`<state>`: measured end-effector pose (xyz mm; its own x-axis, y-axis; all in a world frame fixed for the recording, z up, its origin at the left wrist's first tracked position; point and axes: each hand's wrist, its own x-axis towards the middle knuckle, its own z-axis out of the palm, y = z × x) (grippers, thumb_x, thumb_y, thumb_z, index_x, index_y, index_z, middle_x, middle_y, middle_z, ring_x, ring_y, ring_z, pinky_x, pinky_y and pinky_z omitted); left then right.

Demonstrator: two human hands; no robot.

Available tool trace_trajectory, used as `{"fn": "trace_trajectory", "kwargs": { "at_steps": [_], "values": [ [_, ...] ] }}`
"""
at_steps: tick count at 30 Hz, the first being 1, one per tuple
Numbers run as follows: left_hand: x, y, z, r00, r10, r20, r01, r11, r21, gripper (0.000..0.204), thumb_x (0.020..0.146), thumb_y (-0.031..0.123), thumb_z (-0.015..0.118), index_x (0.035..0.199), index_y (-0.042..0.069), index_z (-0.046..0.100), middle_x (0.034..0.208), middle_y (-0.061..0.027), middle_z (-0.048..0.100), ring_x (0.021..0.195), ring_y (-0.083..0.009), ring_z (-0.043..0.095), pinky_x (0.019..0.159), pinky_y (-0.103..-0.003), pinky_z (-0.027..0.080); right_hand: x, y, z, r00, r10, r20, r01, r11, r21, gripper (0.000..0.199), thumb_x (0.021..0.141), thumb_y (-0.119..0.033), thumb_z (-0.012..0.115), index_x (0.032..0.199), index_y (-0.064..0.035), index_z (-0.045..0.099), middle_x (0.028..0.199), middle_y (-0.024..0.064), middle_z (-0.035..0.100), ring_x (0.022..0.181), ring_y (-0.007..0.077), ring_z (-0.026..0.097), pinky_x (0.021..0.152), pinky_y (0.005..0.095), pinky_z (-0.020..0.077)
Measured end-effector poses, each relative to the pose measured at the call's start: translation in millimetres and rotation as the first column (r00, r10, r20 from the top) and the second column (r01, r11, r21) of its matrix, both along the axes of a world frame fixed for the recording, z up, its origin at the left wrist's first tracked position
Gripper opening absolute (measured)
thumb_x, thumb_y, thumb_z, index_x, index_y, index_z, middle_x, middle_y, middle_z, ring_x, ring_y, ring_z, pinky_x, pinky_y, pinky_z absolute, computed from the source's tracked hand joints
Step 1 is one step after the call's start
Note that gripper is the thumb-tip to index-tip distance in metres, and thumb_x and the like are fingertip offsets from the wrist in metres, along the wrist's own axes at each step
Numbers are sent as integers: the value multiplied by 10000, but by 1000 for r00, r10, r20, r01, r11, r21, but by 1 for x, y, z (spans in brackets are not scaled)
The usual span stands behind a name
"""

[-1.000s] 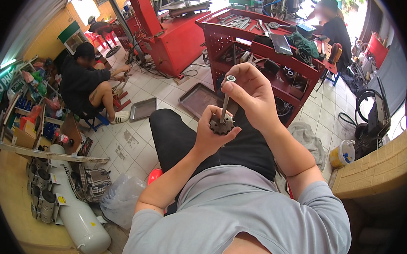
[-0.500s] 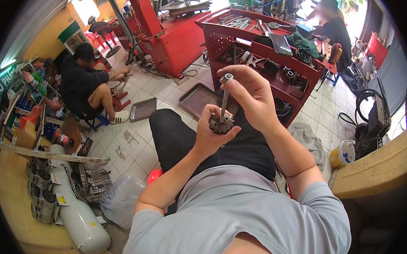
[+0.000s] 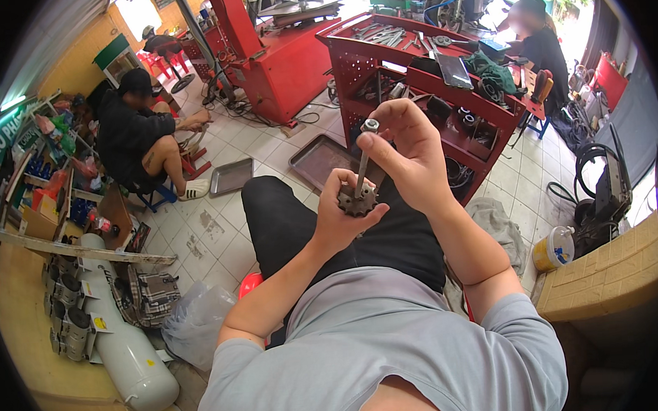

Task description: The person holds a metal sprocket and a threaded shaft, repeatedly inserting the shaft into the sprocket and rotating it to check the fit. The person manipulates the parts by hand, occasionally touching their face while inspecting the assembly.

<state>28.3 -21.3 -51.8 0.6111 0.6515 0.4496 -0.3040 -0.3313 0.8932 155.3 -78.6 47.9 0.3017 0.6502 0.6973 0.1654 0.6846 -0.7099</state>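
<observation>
My left hand (image 3: pixel 339 220) is closed around a round metal part with a toothed rim (image 3: pixel 358 202), held above my lap. From the middle of that part a thin steel socket wrench (image 3: pixel 363 166) stands nearly upright, leaning slightly right. Its hollow socket end points up toward me; the lower end is hidden in the toothed part. My right hand (image 3: pixel 412 153) grips the wrench lightly near its top. The thumb presses just below the socket, the forefinger arches beside it, and the other fingers are partly hidden behind.
Ahead stands a red tool cart (image 3: pixel 344 63) with spanners and a phone (image 3: pixel 454 72) on top. Metal trays (image 3: pixel 232 177) lie on the tiled floor. A seated person (image 3: pixel 135 126) works at the left, another (image 3: pixel 544 53) behind the cart. A white tank (image 3: pixel 136 357) is at my lower left.
My right forefinger has moved right and up off the socket, and the thumb has slid left across the wrench. The left hand and the toothed part have stayed still.
</observation>
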Motion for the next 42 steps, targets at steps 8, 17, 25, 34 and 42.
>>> {"fn": "trace_trajectory", "kwargs": {
  "at_steps": [8, 17, 25, 34, 42],
  "values": [
    [0, 1, -1, 1000, 1, 11, -1, 1000, 1, 481, 704, 114, 837, 958, 83, 430, 903, -22, 586, 789, -66, 556, 716, -228, 479, 0, -4, 4, 1000, 22, 13, -21, 999, -34, 273, 861, -177, 680, 1071, -22, 599, 927, 5, 613, 821, 67, 544, 729, 241, 433],
    [0, 0, 1, 1000, -4, 7, 4, 1000, -17, 481, 705, 112, 836, 958, 84, 427, 902, -21, 586, 786, -62, 553, 712, -225, 480, 0, -6, 5, 999, 50, -22, -52, 994, -94, 237, 864, -108, 675, 1063, -14, 586, 963, 9, 600, 864, 65, 540, 760, 244, 430],
    [-1, 2, -1, 1000, -27, -7, 28, 999, 22, 459, 736, 58, 804, 1007, 67, 434, 916, -30, 583, 812, -78, 624, 728, -218, 519, 6, -6, 1, 996, 92, -8, -93, 984, -154, 236, 873, -68, 661, 1086, -9, 578, 1036, 32, 604, 961, 81, 552, 816, 247, 421],
    [1, -1, 0, 1000, -2, 15, 3, 1000, -23, 483, 703, 121, 840, 956, 81, 431, 899, -23, 585, 778, -66, 552, 708, -225, 477, 3, 1, -1, 993, -86, 81, 84, 996, 27, 245, 880, -191, 664, 1048, -17, 623, 896, 4, 620, 774, 54, 531, 684, 233, 431],
    [0, -2, 1, 1000, 6, -19, -6, 1000, -20, 479, 705, 123, 839, 955, 82, 433, 896, -20, 583, 780, -65, 552, 715, -226, 477, 1, -4, 4, 995, -79, 64, 80, 997, -6, 248, 867, -167, 666, 1052, -8, 619, 917, 11, 626, 775, 62, 536, 694, 231, 438]
  ]
}}
